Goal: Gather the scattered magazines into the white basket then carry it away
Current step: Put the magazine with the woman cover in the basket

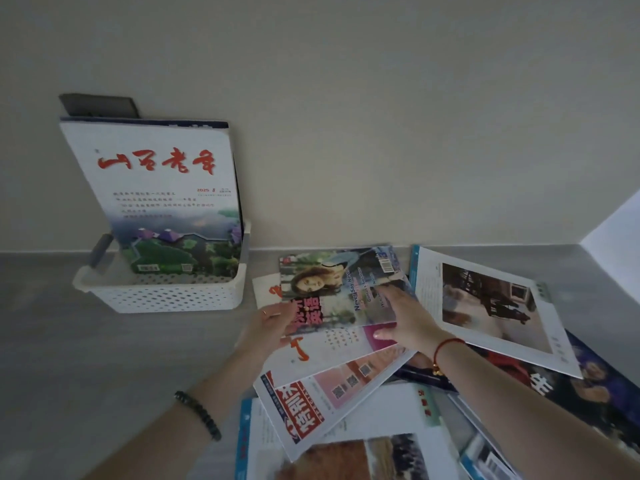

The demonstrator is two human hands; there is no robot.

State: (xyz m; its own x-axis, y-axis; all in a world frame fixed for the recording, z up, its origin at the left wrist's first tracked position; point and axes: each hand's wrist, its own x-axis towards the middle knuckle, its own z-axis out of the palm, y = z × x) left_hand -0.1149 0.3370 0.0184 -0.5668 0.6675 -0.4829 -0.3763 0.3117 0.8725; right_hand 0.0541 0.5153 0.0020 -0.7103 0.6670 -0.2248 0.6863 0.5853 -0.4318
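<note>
A white perforated basket (166, 299) stands on the grey floor by the wall, with a few magazines upright in it; the front one (162, 199) is white with red calligraphy. To its right lies a spread of scattered magazines. My left hand (268, 323) grips the left edge of a colourful magazine with a woman on its cover (332, 289). My right hand (405, 320) holds the same magazine at its right side, fingers on top and thumb below. Under it lie a white magazine with a red mark (329, 348) and a pink-and-red one (325, 400).
A white-bordered magazine with a dark photo (485, 306) lies to the right, over a dark blue one (595, 386). More magazines (363, 452) overlap near the bottom edge. A dark plate (98, 105) sits on the wall behind the basket. Bare grey floor (104, 375) stretches to the left.
</note>
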